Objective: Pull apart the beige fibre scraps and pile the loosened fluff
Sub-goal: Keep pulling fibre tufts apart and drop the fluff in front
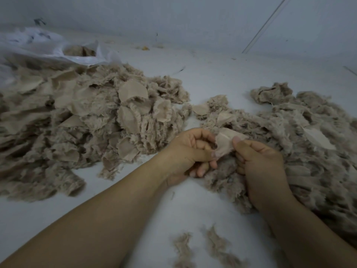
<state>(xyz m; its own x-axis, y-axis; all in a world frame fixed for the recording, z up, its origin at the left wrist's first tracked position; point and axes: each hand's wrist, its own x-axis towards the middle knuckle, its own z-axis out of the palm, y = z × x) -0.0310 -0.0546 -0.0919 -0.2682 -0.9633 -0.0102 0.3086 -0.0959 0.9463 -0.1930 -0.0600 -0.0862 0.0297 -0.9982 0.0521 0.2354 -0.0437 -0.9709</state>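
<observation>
Both hands pinch one beige scrap (225,144) between them: the left hand (190,151) has its thumb pressed on the scrap's lower left edge with the other fingers curled beneath, and the right hand (260,163) nips the scrap's right side between thumb tip and curled fingers. The scrap shows its smooth woven backing upward, with fuzzy fibre hanging below it, and it is held just above the near edge of the right-hand heap (301,144), which spreads under and beyond the right wrist. This heap looks mostly like loosened fluff with a few flat backing pieces on it, though the dim light makes that hard to judge. Across a bare strip of the white surface (212,74) lies the larger left-hand heap (81,117), thick with scraps whose rounded backings face up. Behind it a clear plastic bag (48,47) lies open with more beige material inside. Two thin fluffy strips (201,250) lie near the bottom edge, between the forearms
</observation>
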